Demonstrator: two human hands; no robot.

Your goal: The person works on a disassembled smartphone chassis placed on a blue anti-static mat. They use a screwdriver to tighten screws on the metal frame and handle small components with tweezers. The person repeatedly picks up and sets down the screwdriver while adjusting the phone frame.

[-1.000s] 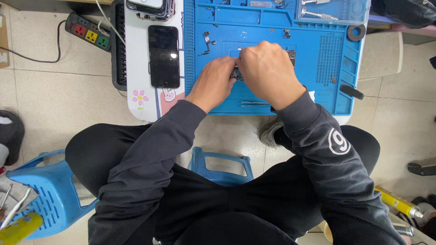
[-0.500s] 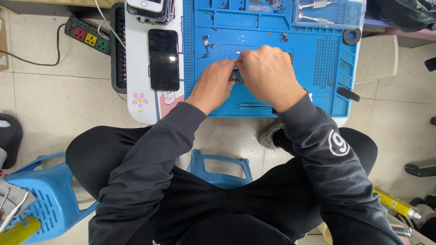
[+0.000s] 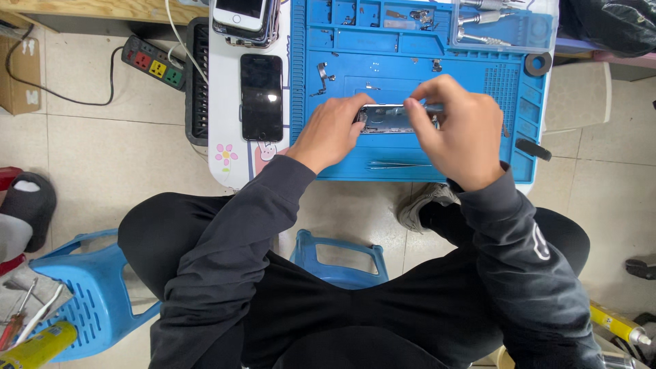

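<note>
An opened phone chassis (image 3: 389, 118) lies flat on the blue repair mat (image 3: 342, 160), near the mat's middle, with its long axis running left to right. The left hand (image 3: 331, 131) steadies its left end, fingers curled over the edge and thumb against the frame. The right hand (image 3: 459, 130) covers the right end, thumb and forefinger pinched on a thin tool (image 3: 432, 107) that points left over the chassis; what sort of tool it is cannot be told. Just near of the chassis a pair of tweezers (image 3: 398, 164) lies on the mat, also pointing left to right. At the mat's far right corner, a clear tray (image 3: 506, 27) holds several screwdrivers, and the moulded compartments beside it hold small metal parts. Left of the mat, a dark smartphone (image 3: 261, 97) lies face up on a white board, long axis near to far, with a power strip (image 3: 153, 63) on the floor beyond.
</note>
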